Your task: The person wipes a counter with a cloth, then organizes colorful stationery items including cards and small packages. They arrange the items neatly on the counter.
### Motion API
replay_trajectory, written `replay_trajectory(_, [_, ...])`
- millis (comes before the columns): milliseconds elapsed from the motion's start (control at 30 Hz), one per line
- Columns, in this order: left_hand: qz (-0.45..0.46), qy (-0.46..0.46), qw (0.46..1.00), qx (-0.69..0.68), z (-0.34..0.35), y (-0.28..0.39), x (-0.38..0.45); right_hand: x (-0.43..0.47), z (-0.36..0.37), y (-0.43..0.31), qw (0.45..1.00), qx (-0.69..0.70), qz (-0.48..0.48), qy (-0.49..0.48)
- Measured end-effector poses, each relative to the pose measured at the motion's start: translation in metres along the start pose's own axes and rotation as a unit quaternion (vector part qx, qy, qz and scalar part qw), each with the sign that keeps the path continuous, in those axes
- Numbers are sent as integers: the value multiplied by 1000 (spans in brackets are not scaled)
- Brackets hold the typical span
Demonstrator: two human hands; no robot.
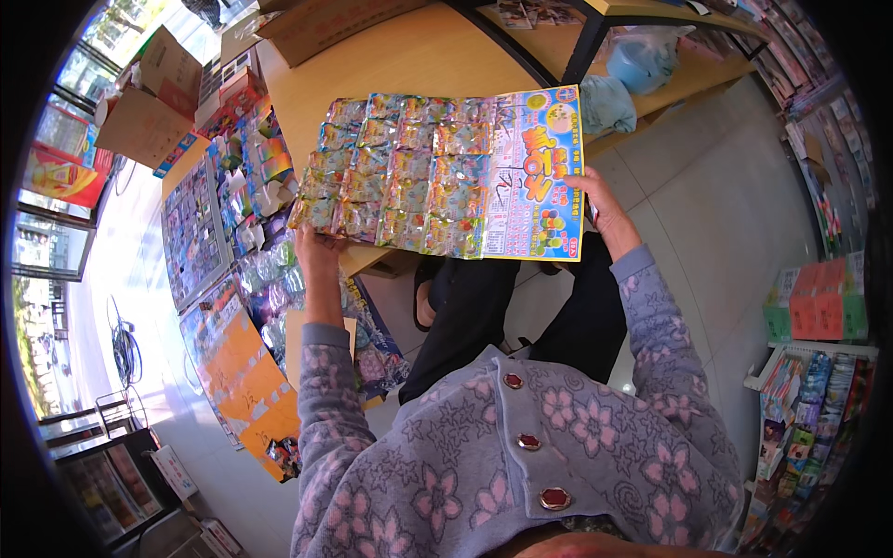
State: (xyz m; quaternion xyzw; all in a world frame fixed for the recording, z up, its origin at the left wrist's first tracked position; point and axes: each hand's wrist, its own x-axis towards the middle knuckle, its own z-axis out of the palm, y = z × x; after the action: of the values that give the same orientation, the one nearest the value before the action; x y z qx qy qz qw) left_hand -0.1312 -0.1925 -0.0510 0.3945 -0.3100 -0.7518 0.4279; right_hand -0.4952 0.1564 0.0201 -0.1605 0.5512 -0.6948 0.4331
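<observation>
A large display card with a yellow border and printed writing spans the space between my hands. Rows of small shiny foil packets cover its left part. My left hand grips the card's lower left corner, its fingers partly hidden beneath the packets. At the card's right edge, my right hand holds on with the thumb on top and the other fingers mostly behind it. The card is held over the near edge of a wooden table, above my lap.
More packet cards and an orange card lie to the left. Open cardboard boxes stand at the far left, and another carton is on the table. A plastic bag sits on the right-hand shelf. Stocked racks line the right side.
</observation>
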Motion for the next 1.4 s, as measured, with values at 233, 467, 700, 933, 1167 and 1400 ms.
replay_trajectory(233, [58,-26,996,68,5,-11,-21,6,-7,15,999,22,2,28])
replay_trajectory(467, [55,-39,993,99,10,-12,-25,1,-5,25,996,41,-4,85])
replay_trajectory(700, [23,-77,985,154,16,-4,-23,-12,12,29,992,47,1,116])
replay_trajectory(933, [-6,-39,949,312,35,4,1,-15,13,41,985,69,-8,160])
replay_trajectory(1167, [-52,-26,949,310,35,1,22,-12,12,47,983,57,-12,175])
replay_trajectory(1400, [-38,20,961,274,27,-3,-7,4,15,26,995,33,-19,88])
